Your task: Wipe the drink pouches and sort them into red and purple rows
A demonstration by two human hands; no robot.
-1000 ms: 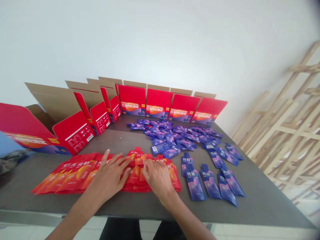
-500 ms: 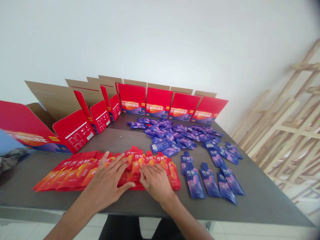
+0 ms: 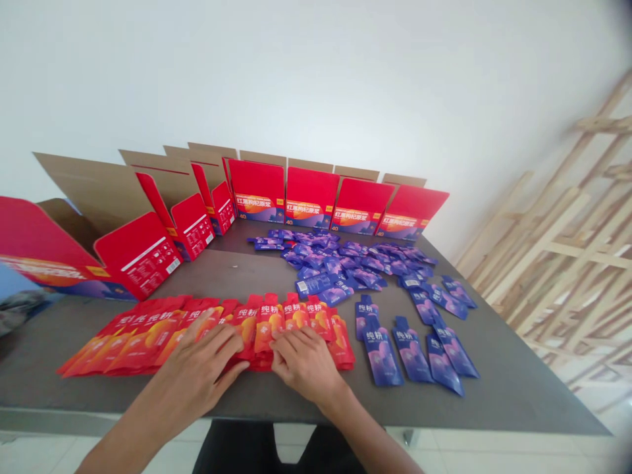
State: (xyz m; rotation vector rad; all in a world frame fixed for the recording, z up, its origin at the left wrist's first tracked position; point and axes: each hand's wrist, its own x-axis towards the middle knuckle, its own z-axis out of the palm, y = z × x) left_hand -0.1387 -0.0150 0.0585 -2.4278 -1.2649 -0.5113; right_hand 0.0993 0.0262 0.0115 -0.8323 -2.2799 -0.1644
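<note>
A row of overlapping red sachets (image 3: 148,332) lies along the near edge of the dark table (image 3: 513,395). My left hand (image 3: 200,368) rests flat on the middle of the row, fingers stretched out. My right hand (image 3: 303,362) lies on the row's right end, fingers spread over the lower ends of several red sachets (image 3: 296,316). Neither hand grips anything. Just right of my right hand lie several blue sachets (image 3: 380,352) side by side.
A heap of blue sachets (image 3: 345,263) covers the table's middle and far right. Open red cartons (image 3: 309,201) stand along the back edge and down the left side (image 3: 133,253). Wooden frames (image 3: 567,243) lean at the right, off the table.
Both hands have slid toward me down the red sachets, uncovering the sachets' upper halves, which now lie fanned in a neater row. The camera has tipped slightly.
</note>
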